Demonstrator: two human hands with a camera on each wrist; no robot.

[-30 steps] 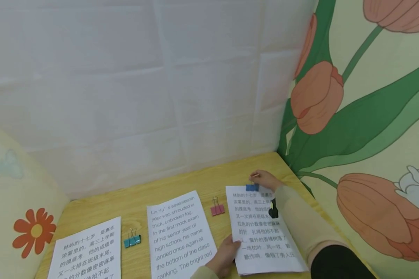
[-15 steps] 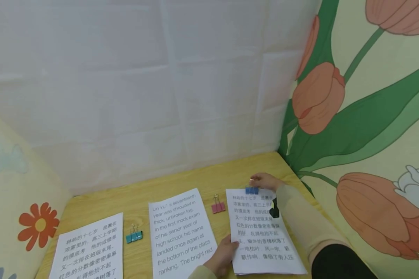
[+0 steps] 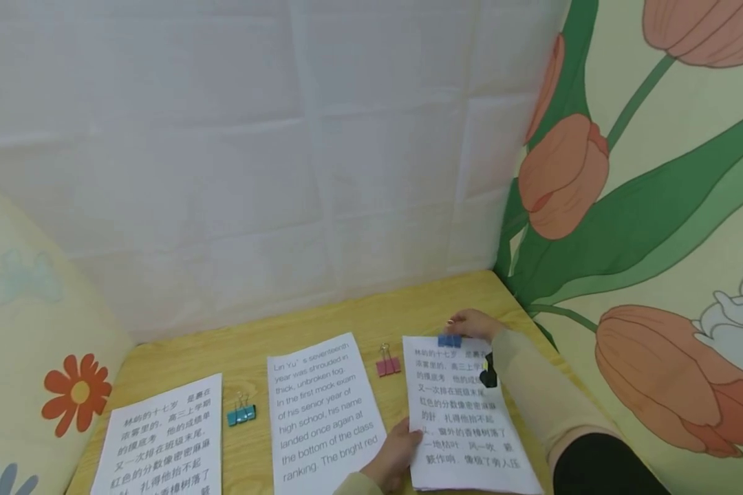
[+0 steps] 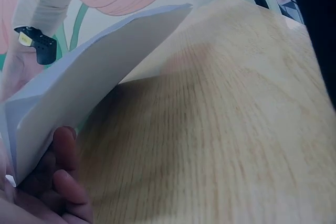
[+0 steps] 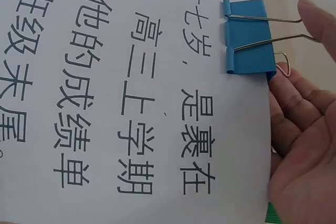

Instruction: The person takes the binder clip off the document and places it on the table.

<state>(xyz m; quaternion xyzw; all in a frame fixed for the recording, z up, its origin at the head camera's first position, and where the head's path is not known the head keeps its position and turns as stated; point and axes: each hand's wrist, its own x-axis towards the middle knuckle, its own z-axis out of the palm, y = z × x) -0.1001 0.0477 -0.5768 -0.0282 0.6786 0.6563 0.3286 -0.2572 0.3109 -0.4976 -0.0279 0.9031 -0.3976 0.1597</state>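
Observation:
On the right side of the table lies a stack of printed paper [image 3: 461, 419] with Chinese text. My left hand [image 3: 397, 450] grips its lower left edge; in the left wrist view the fingers [image 4: 67, 148] curl under the lifted sheets. At the top edge, a blue binder clip [image 5: 247, 35] sits over the paper, its wire handles pointing away from the page. My right hand [image 3: 473, 323] holds the clip by these handles: the thumb [image 5: 317, 22] is at the front handle's end, the fingers behind the back one. Parts of the back handle are hidden.
A pink binder clip [image 3: 389, 366] lies between the right stack and a stack of English text [image 3: 322, 412]. Farther left are a teal binder clip [image 3: 241, 414] and another stack of Chinese text [image 3: 161, 440]. A white cloth wall [image 3: 223, 172] stands behind the table.
The head view has shifted slightly. My right hand and the blue clip sit a little lower in the picture, still at the paper's top edge. My left hand keeps its grip on the stack.

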